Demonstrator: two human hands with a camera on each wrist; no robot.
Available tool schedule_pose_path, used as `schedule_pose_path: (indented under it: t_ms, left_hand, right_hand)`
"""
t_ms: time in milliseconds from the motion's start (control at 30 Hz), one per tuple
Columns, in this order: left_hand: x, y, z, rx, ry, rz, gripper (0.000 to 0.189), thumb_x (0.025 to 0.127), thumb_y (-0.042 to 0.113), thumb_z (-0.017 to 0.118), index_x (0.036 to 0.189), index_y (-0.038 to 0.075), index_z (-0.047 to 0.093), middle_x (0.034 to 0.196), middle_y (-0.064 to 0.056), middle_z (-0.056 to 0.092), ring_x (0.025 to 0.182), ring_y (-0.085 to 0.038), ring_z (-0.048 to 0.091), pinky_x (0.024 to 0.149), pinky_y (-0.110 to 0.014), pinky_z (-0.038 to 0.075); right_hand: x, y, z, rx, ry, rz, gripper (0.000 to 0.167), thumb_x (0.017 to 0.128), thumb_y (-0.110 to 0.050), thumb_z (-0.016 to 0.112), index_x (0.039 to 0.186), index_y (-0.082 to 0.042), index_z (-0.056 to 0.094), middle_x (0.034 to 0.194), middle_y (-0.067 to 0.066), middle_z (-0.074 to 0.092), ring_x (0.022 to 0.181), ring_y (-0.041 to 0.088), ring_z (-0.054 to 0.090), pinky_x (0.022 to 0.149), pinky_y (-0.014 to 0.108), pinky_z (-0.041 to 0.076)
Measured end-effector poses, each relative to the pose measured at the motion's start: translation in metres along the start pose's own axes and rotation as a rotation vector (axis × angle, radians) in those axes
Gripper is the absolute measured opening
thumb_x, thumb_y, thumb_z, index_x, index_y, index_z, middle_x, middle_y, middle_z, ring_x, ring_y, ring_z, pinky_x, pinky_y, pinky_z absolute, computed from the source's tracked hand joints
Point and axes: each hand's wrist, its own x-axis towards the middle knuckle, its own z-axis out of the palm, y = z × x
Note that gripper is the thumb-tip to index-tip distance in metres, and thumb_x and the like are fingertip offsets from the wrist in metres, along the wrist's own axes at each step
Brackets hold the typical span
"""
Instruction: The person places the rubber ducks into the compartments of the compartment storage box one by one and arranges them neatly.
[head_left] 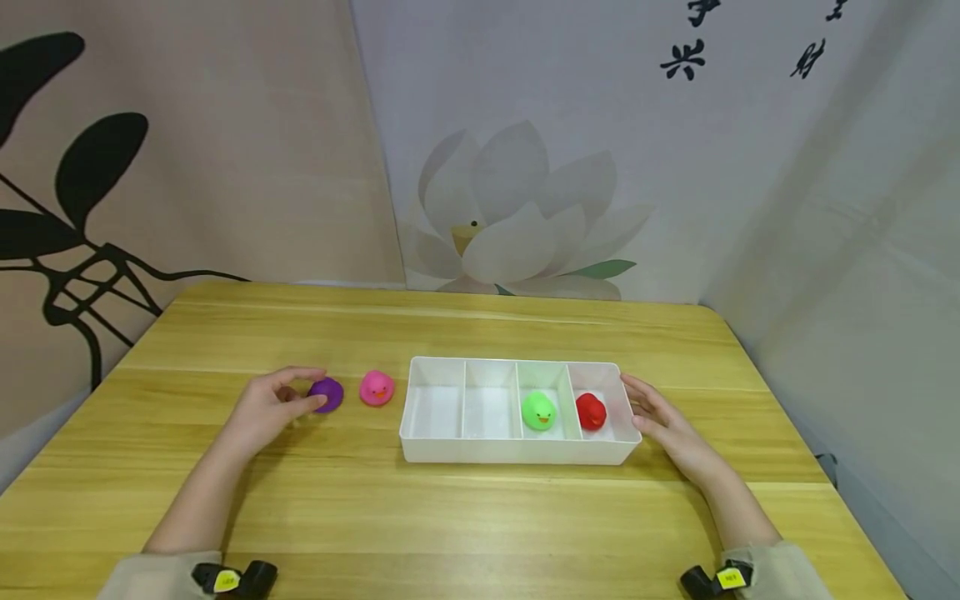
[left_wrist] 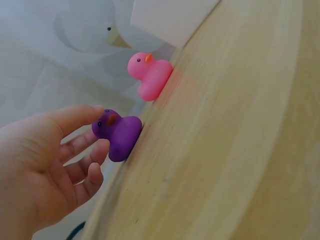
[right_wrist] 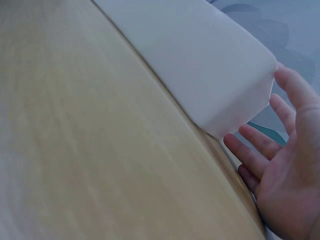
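On the table at left stands a purple rubber duck (head_left: 328, 395), with my left hand (head_left: 264, 410) at it. Its thumb and index finger pinch the duck's head from two sides, while the other fingers curl loosely in the left wrist view. Just right of it sits a pink rubber duck (left_wrist: 154, 77). A white box (head_left: 510, 452) with several compartments holds a green duck (head_left: 538, 411) in its third compartment from the left and a red duck (head_left: 591, 412) in the rightmost. My right hand (right_wrist: 287, 175) rests thumb and fingertips against the box's right end, fingers loosely extended.
The wooden table (head_left: 450, 525) has its far edge against a printed cloth backdrop (head_left: 525, 75). Cloth also hangs along the right side (head_left: 862, 250). A black wrist strap with a small camera sits on each sleeve (head_left: 780, 571).
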Motion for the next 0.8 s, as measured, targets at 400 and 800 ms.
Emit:
schedule_pose_path:
  t_ms: [400, 800]
  left_hand:
    - [0.002, -0.012, 0.002, 0.021, 0.002, -0.001, 0.039, 0.087, 0.021, 0.073, 0.121, 0.005, 0.065, 0.093, -0.012, 0.061, 0.066, -0.017, 0.052, 0.051, -0.027, 0.044]
    - [-0.001, -0.004, 0.000, 0.000, 0.015, 0.010, 0.039, 0.087, 0.022, 0.073, 0.120, 0.004, 0.065, 0.094, -0.016, 0.064, 0.065, -0.022, 0.055, 0.050, -0.029, 0.047]
  right_hand:
    - [-0.001, 0.001, 0.000, -0.001, -0.001, -0.006, 0.055, 0.100, -0.010, 0.046, 0.151, -0.014, 0.026, 0.147, 0.020, 0.033, 0.127, 0.013, 0.039, 0.096, 0.022, 0.035]
    - [0.000, 0.000, -0.001, -0.021, 0.007, 0.002, 0.055, 0.100, -0.011, 0.047, 0.151, -0.013, 0.027, 0.147, 0.020, 0.033, 0.125, 0.010, 0.041, 0.097, 0.023, 0.034]
